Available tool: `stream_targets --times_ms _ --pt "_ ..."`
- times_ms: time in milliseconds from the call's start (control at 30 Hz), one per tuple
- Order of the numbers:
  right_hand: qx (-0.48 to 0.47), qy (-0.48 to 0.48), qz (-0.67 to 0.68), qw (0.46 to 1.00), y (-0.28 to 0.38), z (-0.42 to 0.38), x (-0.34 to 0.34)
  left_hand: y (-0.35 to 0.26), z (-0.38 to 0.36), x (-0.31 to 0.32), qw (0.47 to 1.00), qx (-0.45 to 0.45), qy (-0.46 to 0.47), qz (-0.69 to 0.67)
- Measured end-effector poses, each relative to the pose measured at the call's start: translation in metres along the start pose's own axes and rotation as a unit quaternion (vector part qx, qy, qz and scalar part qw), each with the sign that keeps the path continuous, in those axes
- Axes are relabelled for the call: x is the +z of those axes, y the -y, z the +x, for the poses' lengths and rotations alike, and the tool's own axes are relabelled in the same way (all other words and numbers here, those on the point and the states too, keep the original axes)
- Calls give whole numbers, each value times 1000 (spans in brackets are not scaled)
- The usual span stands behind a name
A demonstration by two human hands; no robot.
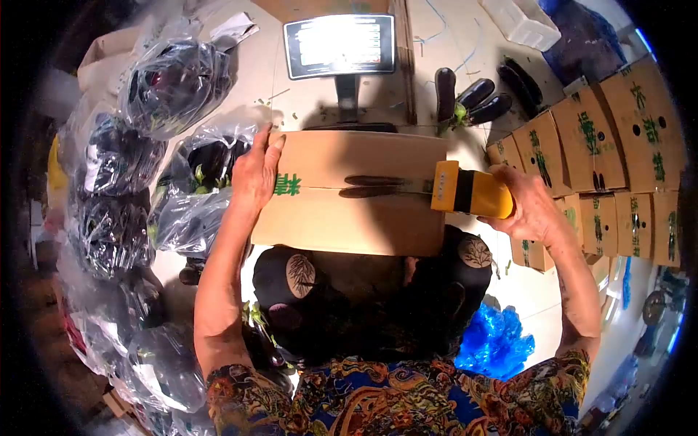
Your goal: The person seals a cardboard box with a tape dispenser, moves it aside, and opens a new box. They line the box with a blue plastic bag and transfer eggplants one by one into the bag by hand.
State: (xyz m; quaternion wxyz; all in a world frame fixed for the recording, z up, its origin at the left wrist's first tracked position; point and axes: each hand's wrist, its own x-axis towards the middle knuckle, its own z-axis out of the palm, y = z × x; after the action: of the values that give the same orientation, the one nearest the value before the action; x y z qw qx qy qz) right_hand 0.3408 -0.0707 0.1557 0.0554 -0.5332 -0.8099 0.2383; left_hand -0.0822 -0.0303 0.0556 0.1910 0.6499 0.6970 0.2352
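Note:
A closed cardboard box (pixel 313 221) with green characters lies in front of me, its top flaps meeting at a seam. My left hand (pixel 257 168) rests on the box's left end, fingers at its edge, holding nothing I can make out. Wrapped round a yellow tape dispenser (pixel 483 195) with a black band, my right hand (pixel 529 203) is at the box's right end. The dispenser sits over the seam there. Behind the box stands a scale display (pixel 339 45), its screen glaring white.
Plastic bags of eggplants (pixel 178 83) line the left side. Loose eggplants (pixel 476 98) lie on the floor beyond the box. Stacked cardboard boxes (pixel 589 142) stand at the right, a white crate (pixel 525 23) at the upper right, blue plastic (pixel 496 343) at the lower right.

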Motion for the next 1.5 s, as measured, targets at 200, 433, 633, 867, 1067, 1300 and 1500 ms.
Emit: stream_targets --times_ms 200,433,633,867,1067,1300,1500 --pt "-29 -33 45 998 -22 -3 22 -4 0 -3 1000 18 -10 -20" --pt "17 -32 116 993 -81 -20 86 -9 2 -4 1000 5 -7 -26" --pt "134 -19 118 984 -120 -50 127 -24 0 -8 1000 -15 9 -16" --pt "163 35 90 982 -125 -64 117 -21 0 -8 1000 -11 11 -4" --pt "94 63 8 994 -60 -3 95 -23 1 -8 1000 2 2 18" --pt "-86 17 -85 993 -32 22 74 -22 2 -8 999 18 3 35" --pt "-96 -16 -157 983 -46 25 98 -21 -1 -5 999 19 0 27"
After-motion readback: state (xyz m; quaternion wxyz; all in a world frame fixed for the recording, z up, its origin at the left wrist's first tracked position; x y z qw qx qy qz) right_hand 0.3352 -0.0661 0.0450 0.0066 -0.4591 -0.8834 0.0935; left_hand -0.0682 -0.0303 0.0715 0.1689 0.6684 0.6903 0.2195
